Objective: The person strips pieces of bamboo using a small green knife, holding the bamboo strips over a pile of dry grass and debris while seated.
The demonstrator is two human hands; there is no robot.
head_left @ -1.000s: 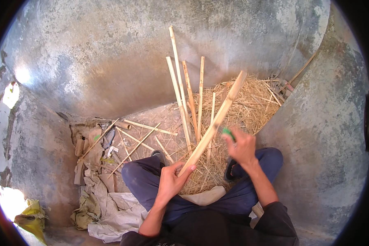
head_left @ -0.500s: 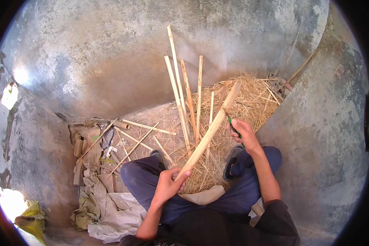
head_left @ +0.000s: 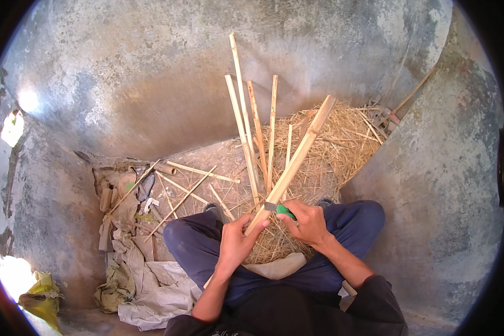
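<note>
A pale split bamboo strip (head_left: 297,158) slants up and to the right in front of me. My left hand (head_left: 238,241) grips its lower end, thumb along the near face. In my right hand (head_left: 308,222) is a knife (head_left: 285,211) with a green handle. Its grey blade lies across the strip, a short way above my left hand. The right-hand fingers are wrapped round the handle, partly hiding it. Beyond the strip, several bamboo sticks (head_left: 243,117) lean against the grey wall.
A heap of straw-like shavings (head_left: 350,140) lies at the far right, with more between my feet. Thin bamboo sticks (head_left: 187,193) are scattered on the floor at left. A crumpled pale cloth (head_left: 159,294) is beside my left knee. Grey walls (head_left: 431,196) stand close around.
My right hand has drawn the knife down along the strip, from its upper part to near my left hand. The strip and left hand have shifted slightly.
</note>
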